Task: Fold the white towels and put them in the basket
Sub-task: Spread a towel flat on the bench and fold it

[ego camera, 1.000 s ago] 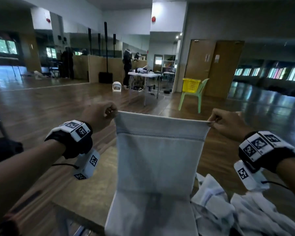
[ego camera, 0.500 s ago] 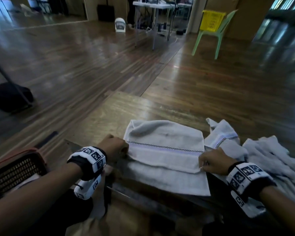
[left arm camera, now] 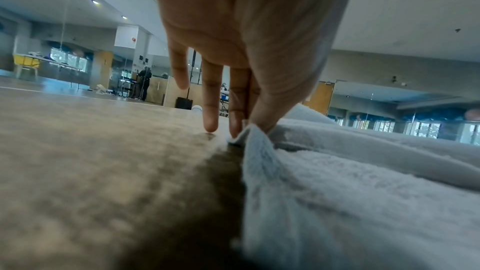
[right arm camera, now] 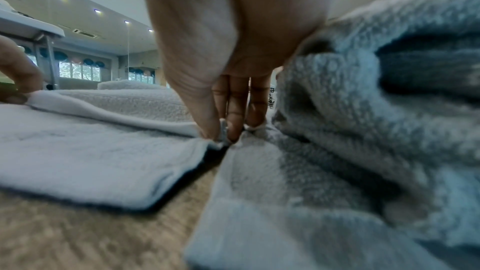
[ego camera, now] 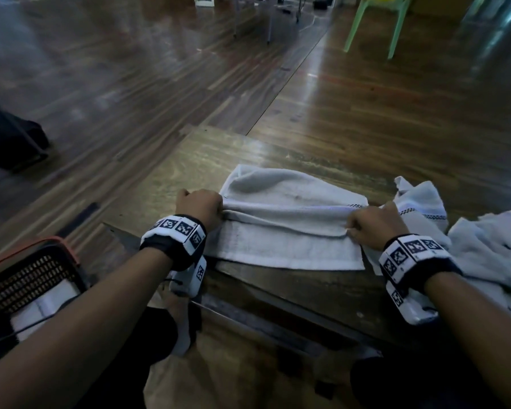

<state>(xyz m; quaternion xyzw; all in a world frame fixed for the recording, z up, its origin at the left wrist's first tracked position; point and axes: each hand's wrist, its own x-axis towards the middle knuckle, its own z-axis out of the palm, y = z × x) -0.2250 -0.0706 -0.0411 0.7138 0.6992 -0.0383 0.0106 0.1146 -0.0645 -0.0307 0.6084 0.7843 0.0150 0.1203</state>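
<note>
A white towel (ego camera: 286, 228) lies half folded on the wooden table (ego camera: 195, 163), its upper layer doubled back toward me. My left hand (ego camera: 199, 206) pinches the folded edge at the towel's left side; the left wrist view shows thumb and fingers (left arm camera: 237, 122) nipping the towel (left arm camera: 337, 182) edge. At the right side my right hand (ego camera: 372, 224) pinches the same fold, thumb and fingers (right arm camera: 235, 124) closed on the towel (right arm camera: 98, 151) corner. The dark basket (ego camera: 50, 255) with an orange rim stands low at my left, a folded white towel (ego camera: 42, 308) inside.
A heap of unfolded white towels (ego camera: 484, 249) lies on the table just right of my right hand, also filling the right wrist view as a heap (right arm camera: 376, 130). A green chair (ego camera: 375, 22) stands far back on the wooden floor. A black bag (ego camera: 9, 143) sits at the left.
One second ago both hands held the towel up in the air by its top corners. They lowered it onto the table and have drawn the upper layer back toward me into a fold.
</note>
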